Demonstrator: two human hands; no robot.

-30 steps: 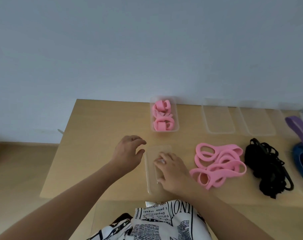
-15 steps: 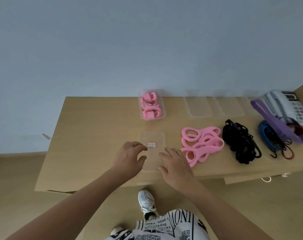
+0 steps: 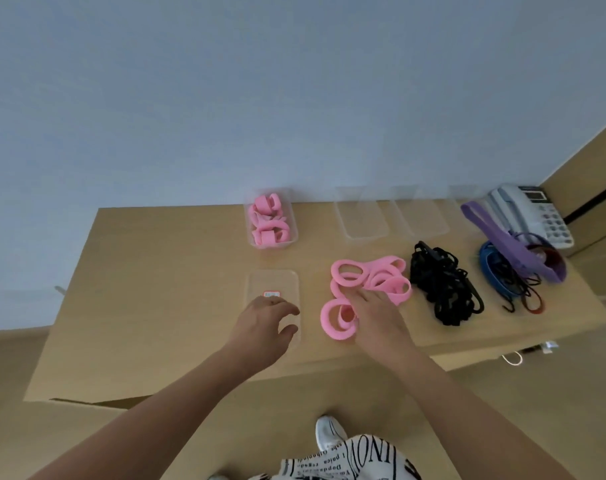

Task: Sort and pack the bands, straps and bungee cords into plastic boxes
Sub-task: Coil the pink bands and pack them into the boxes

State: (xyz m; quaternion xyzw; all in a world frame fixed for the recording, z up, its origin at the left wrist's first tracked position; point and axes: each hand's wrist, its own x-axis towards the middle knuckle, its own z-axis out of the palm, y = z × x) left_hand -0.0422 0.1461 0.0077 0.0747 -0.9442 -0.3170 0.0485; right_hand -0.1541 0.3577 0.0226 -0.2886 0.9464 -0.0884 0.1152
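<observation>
A clear empty plastic box (image 3: 273, 282) with a small red label lies on the wooden table (image 3: 163, 306) in front of me. My left hand (image 3: 265, 322) rests over its near half with loosely curled fingers. To its right is a pile of loose pink bands (image 3: 370, 277). My right hand (image 3: 377, 315) lies on the pile's near edge, fingertips touching the bands, and one pink loop (image 3: 337, 323) sits by the thumb. Farther back, another clear box (image 3: 272, 220) holds rolled pink bands.
Two empty clear boxes (image 3: 362, 216) (image 3: 421, 216) stand along the back edge. Right of the pink pile lie a black strap tangle (image 3: 441, 285), blue and dark bungee cords (image 3: 505, 278) and a purple strap (image 3: 509, 242). A desk phone (image 3: 533, 213) sits at the back right corner.
My right hand left the clear box and moved right onto the pink band pile. My left hand stayed by the box. The camera view shifted, showing more of the table's right end.
</observation>
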